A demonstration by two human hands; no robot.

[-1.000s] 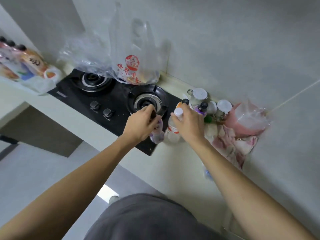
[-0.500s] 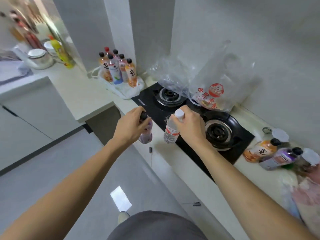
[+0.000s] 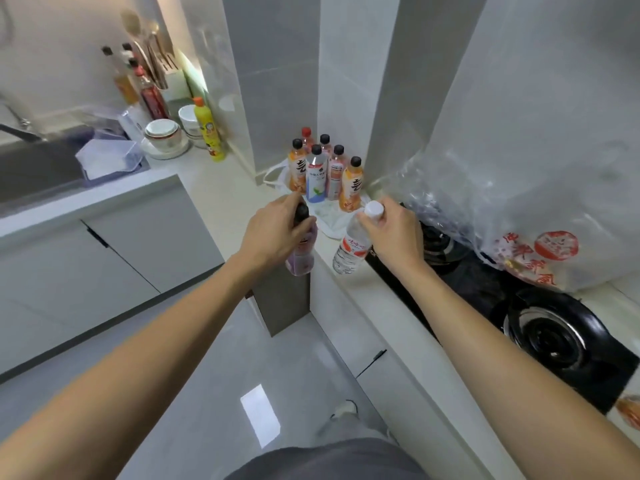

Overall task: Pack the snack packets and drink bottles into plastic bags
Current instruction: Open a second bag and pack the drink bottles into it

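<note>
The left hand [image 3: 277, 230] held a purple bottle [image 3: 302, 254] by its neck. The fingers were curled tight just under the black cap. The right hand [image 3: 393, 230] held a clear water bottle [image 3: 349, 251] with a red label. Its fingers were wrapped round the neck, right below the white cap [image 3: 374, 209]. Both bottles hung in the air over the near edge of the counter [image 3: 221, 188].

Just past the hands, farther away, a white plastic bag [image 3: 329, 220] lay open and flat on the counter. Six drink bottles [image 3: 325, 174] stood on it in a close bunch, all upright. To the right was the black stove [image 3: 519, 306], and a big clear bag [image 3: 536, 202] with red print sat on it, against the wall.

The two bottles looked full, so they were likely a bit heavy. They were hard plastic and smooth, so they could slip. The neck under the cap seemed a good place to hold, because the cap edge stops the fingers sliding up. The bag was thin and soft and would not stand up alone. The standing bottles were close together, so a bump could knock them down. There was some free room on the near side of the bag.
</note>
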